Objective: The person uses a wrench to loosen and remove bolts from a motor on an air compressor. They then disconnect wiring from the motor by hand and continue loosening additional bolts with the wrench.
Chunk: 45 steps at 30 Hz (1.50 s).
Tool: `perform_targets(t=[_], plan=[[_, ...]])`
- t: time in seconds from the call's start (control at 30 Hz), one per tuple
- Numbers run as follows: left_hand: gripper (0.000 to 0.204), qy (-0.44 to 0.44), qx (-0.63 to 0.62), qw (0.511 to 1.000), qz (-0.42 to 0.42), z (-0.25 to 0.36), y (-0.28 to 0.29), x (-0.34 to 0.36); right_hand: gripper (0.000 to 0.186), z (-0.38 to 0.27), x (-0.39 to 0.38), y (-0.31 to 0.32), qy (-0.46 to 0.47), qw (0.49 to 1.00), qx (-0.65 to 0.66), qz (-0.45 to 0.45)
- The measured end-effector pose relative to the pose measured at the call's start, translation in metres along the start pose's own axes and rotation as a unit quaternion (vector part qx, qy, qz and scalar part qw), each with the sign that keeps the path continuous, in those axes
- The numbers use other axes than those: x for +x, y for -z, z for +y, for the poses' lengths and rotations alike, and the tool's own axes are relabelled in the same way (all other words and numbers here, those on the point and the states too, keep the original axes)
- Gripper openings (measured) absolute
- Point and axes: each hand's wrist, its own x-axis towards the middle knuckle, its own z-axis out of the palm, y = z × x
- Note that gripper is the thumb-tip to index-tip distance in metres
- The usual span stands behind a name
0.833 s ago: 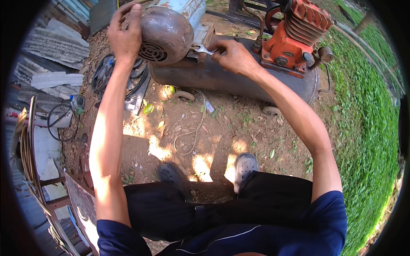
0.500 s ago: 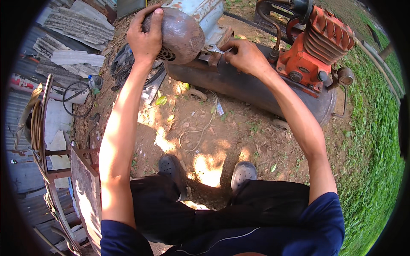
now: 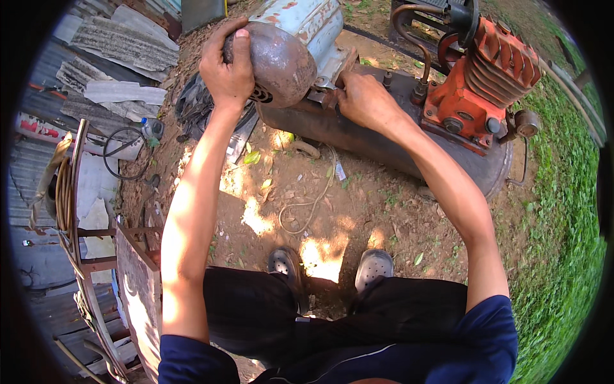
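My left hand [image 3: 227, 72] clasps the rounded end of an electric motor, its thumb and fingers spread around the worn, rusty brown fan cover [image 3: 281, 63]. The pale blue motor body [image 3: 304, 22] extends beyond it, mounted above a dark air tank [image 3: 358, 144]. My right hand [image 3: 369, 101] is closed on a metal wrench [image 3: 324, 82], whose shiny head sits at the motor's base, beside the rusty mounting bracket [image 3: 348, 59]. Most of the wrench is hidden behind my fingers, and I cannot make out the bolt under its head.
An orange compressor pump [image 3: 473, 83] with cooling fins stands on the tank's right part, a round gauge [image 3: 527, 123] beside it. A thin cord [image 3: 307, 217] lies on the dirt. Corrugated sheets [image 3: 121, 45] and a rusty metal frame [image 3: 96, 262] are at left, grass [image 3: 563, 256] at right.
The whole view has shifted slightly, so the scene sits a little further right. My right hand and the wrench have turned a little at the motor base; my left hand keeps its hold.
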Motion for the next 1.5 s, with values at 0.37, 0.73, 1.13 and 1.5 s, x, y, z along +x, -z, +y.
perform_targets(t=[0.37,0.73,1.13,1.5], plan=[[0.045,-0.154,0.010,0.988,0.023,-0.014,0.002,0.002,0.049,-0.032,-0.011,-0.004,-0.157,0.980,-0.125,-0.019],[0.037,-0.196,0.081,0.972,0.103,0.002,-0.012,-0.021,0.049,-0.051,-0.017,-0.035,-0.282,0.929,-0.207,0.123],[0.034,-0.182,0.099,0.970,0.127,-0.004,-0.016,-0.024,0.051,-0.061,-0.011,-0.042,-0.298,0.923,-0.193,0.147],[0.034,-0.162,0.104,0.972,0.136,-0.001,-0.017,-0.025,0.044,-0.074,-0.012,-0.052,-0.339,0.909,-0.190,0.153]])
